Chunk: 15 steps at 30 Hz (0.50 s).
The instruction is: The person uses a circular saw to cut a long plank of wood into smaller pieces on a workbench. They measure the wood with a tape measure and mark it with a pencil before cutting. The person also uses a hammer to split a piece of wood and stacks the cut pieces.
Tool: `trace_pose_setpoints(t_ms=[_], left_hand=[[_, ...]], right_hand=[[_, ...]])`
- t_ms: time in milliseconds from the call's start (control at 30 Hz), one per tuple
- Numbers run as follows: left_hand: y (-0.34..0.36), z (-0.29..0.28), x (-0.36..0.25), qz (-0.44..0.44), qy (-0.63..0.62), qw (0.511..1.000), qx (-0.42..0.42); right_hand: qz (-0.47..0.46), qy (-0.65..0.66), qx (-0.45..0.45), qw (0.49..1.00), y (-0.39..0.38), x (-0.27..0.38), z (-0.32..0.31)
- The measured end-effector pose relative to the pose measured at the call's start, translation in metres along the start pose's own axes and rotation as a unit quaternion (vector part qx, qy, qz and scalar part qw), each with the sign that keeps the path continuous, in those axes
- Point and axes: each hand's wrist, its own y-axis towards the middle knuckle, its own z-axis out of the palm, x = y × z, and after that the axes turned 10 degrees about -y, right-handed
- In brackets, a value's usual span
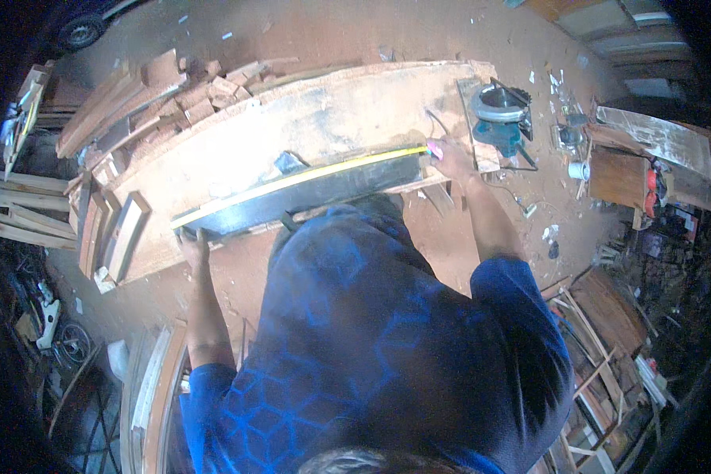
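A long dark grey board lies along the near edge of a wooden workbench, in front of my body. The yellow blade of a tape measure is stretched along its far edge. My left hand is closed round the board's left end, by the end of the blade. At the right end, my right hand closes on the tape measure's case, of which only a small pink and green part shows. A small dark object rests on the bench just beyond the blade.
A teal circular saw sits at the bench's right end, its cord trailing to the floor. Wood offcuts are heaped along the far left, and short planks lie at the left end. More timber stands behind on the left.
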Motion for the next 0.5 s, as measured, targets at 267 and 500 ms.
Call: trace_pose_setpoints(t_ms=[267,500], left_hand=[[0.000,0.000,-0.009,-0.013,-0.021,1.000,0.006],[0.000,0.001,0.007,0.019,-0.013,0.999,-0.023]], right_hand=[[0.011,-0.008,-0.017,1.000,-0.001,-0.001,0.001],[-0.018,0.020,-0.027,0.999,-0.006,0.009,-0.008]])
